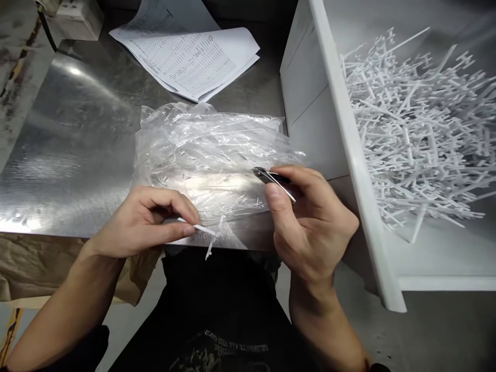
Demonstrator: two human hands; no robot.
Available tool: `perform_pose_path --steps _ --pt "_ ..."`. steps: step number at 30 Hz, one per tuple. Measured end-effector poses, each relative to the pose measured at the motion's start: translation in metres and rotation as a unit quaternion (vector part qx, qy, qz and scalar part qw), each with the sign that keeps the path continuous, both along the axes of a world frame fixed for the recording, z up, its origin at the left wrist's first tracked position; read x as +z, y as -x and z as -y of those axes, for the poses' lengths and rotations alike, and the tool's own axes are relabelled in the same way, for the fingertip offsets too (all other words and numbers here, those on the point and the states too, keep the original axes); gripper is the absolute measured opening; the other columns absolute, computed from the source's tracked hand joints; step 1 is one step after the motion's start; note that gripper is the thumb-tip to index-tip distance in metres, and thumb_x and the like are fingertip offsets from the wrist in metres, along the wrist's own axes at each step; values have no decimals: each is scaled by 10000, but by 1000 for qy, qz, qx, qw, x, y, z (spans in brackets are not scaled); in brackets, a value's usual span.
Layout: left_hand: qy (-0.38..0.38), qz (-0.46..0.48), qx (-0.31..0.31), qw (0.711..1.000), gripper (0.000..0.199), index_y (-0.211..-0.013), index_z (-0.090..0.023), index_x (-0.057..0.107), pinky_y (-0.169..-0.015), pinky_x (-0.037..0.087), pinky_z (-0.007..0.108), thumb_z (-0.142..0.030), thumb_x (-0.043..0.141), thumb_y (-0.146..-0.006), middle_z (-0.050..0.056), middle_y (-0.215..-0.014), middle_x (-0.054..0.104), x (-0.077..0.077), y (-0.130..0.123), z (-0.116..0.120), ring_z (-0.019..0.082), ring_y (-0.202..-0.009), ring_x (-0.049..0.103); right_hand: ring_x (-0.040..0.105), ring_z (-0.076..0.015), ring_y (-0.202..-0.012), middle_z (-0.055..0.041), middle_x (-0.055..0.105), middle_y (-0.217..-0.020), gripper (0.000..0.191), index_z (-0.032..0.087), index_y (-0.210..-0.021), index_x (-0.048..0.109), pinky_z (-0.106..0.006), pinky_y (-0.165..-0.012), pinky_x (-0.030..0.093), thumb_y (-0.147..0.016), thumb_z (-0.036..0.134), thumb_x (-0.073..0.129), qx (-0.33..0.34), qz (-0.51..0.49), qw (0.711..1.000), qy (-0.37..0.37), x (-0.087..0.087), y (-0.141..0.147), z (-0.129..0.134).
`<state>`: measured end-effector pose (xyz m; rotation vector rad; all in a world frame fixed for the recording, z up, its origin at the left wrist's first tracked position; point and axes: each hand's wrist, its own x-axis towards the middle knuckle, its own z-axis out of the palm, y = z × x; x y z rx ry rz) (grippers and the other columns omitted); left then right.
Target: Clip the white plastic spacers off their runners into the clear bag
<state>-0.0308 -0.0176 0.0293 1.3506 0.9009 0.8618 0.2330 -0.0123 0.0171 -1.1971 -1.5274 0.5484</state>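
Note:
My left hand (151, 222) pinches a thin white plastic piece (205, 229) between thumb and forefinger, and its branched end points right over the table's front edge. In my right hand (310, 217) is a small metal nail clipper (263, 175), held between thumb and fingers with its jaws toward the left. The clipper and the white piece are apart. Behind both hands lies a crumpled clear plastic bag (217, 139), with small white bits (248, 202) on its front part.
A white bin (358, 155) at the right holds a heap of white branched plastic pieces (418, 134). Printed sheets (197, 57) lie at the back of the metal table (77, 134). Brown paper (39, 263) shows below the table's left front edge, and a pale block (79, 19) stands at the back left.

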Motion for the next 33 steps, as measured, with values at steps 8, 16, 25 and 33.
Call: perform_pose_path --steps 8,16,25,33 --pt "-34 -59 -13 998 63 -911 -212 845 -712 643 220 -248 888 -939 66 -896 829 5 -16 -3 197 -842 808 697 -188 -875 -43 755 -982 296 199 -1279 780 -355 -754 620 -1007 85 755 34 22 999 -22 -2 -3 20" --pt "-25 -20 -52 998 65 -965 -219 806 -729 636 243 -161 835 -967 35 -887 805 -8 -11 7 177 -794 782 772 -218 -813 -64 794 -945 288 208 -1266 747 -359 -720 690 -1010 77 737 35 205 978 -34 -6 -14 32" --pt "-15 -47 -86 995 91 -939 -224 782 -737 619 294 -223 753 -1025 51 -825 769 -8 -6 12 198 -758 743 808 -235 -870 -83 820 -994 330 212 -1275 745 -382 -801 735 -988 49 768 23 226 974 8 -6 -14 41" --pt "-41 -43 -97 994 78 -1002 -243 770 -753 632 303 -177 735 -1023 40 -853 789 -15 -5 12 189 -746 749 787 -203 -855 -86 824 -1002 280 184 -1242 761 -339 -784 722 -989 66 783 11 220 975 35 -7 -13 39"
